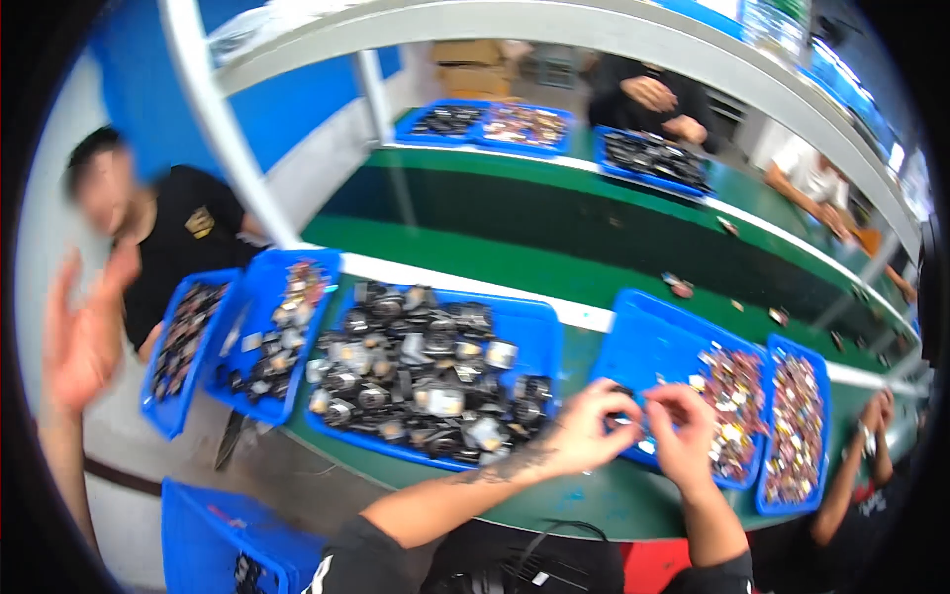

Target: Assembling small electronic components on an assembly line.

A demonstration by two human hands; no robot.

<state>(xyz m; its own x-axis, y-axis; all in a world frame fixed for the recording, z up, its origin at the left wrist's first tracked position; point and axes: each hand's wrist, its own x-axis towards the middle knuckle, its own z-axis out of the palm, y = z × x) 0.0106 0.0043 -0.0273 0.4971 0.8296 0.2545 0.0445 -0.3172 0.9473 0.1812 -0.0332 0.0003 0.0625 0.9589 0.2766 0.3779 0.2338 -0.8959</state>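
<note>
My left hand [592, 428] is closed around a small black part [616, 420], mostly covered by the fingers. My right hand [683, 433] sits just beside it with thumb and fingers pinched together. What the right fingers hold, if anything, is too small and blurred to name. Both hands are over the near left part of a blue tray [638, 322], whose right side carries a heap of small coppery and silvery pieces [732, 406]. Left of my hands, a wide blue tray [534, 332] is filled with black parts [416, 366] with shiny faces.
Another blue tray [798, 500] of coppery pieces stands at the right. Two blue trays [322, 272] [163, 416] and a blue bin [198, 505] are at the left. A green conveyor [475, 247] runs beyond, under a shelf [515, 25]. Co-workers surround the bench; one person's raised hand [84, 337] shows at left.
</note>
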